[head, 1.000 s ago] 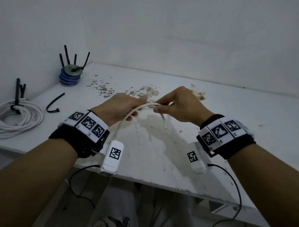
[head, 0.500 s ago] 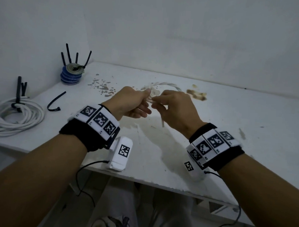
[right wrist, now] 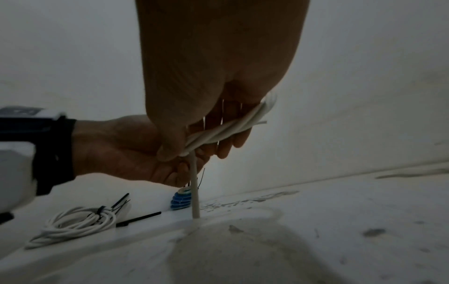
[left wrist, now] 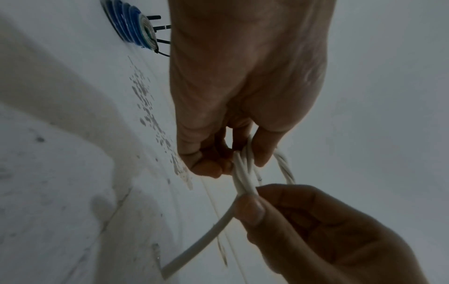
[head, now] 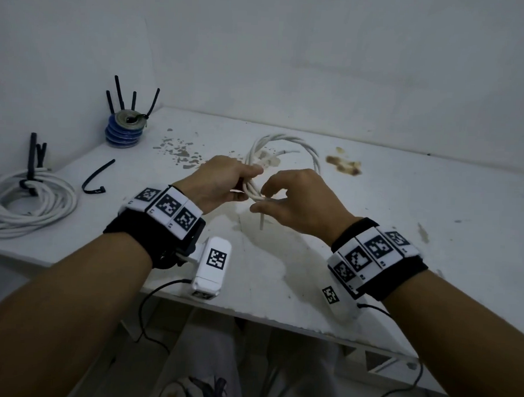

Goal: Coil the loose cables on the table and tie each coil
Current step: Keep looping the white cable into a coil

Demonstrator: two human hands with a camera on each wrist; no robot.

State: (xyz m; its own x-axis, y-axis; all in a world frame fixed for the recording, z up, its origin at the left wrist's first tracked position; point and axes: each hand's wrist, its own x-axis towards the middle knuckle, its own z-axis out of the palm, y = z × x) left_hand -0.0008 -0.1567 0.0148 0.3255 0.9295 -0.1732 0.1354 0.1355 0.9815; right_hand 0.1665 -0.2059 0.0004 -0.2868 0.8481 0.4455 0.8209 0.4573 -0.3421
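White, stained table (head: 373,233) against a plain wall; positions are given from the cable coil held at its centre.

Nearest the viewer, the right hand (head: 296,200) pinches the coil (head: 282,145) at its near side between thumb and curled fingers, with one free cable end (head: 262,221) hanging down until it touches the table. Just left of that, the left hand (head: 219,181) clamps the same bundle of strands, fingers curled round it. The coil's loops stand out beyond both hands, over the stains.

Left of the coil lies a loose black tie (head: 95,179); further left, a finished coil (head: 26,203), already tied. Far left, by the wall, stands a blue spool (head: 124,129) with ties sticking up.

Risk, as judged: no tie is yet on the held coil. To fetch the loose tie, one hand must let go, and the stiff loops could then spring apart. The hanging end may also snag and drag out a turn.

Against the view half a second ago, the hands sit lower and slightly apart, and the coil beyond them shows far more fully.
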